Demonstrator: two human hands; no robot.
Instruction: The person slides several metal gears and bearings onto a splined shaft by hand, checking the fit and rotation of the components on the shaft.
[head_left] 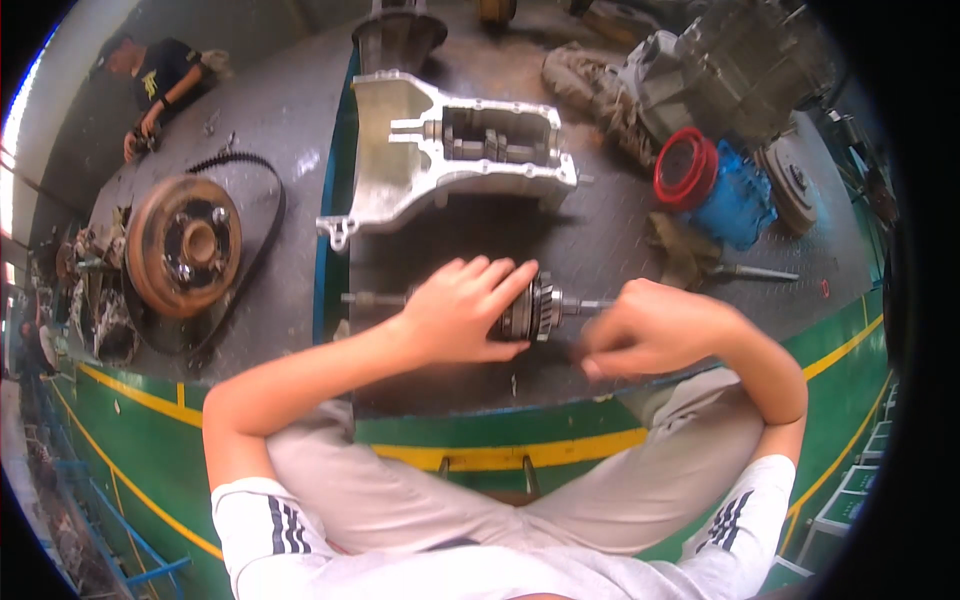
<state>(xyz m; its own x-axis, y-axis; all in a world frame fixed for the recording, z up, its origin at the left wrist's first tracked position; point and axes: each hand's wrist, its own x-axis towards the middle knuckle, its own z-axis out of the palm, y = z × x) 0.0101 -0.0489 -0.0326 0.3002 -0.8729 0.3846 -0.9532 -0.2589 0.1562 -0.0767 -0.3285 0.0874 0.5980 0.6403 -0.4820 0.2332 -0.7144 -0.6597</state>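
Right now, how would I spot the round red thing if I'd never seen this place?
Find the big silver gearbox case lying open on the dark metal floor. Look to its right, past the grey engine block. The red ring sits against a blue part, the only bright red piece among grey and rusty metal.

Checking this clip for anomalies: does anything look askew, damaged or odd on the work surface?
Nothing is plainly damaged or spilled. The left hand is closed around the gear shaft; the right hand is at its other end. The open aluminium housing lies flat, and the black belt loops loosely around the rusty brake disc.
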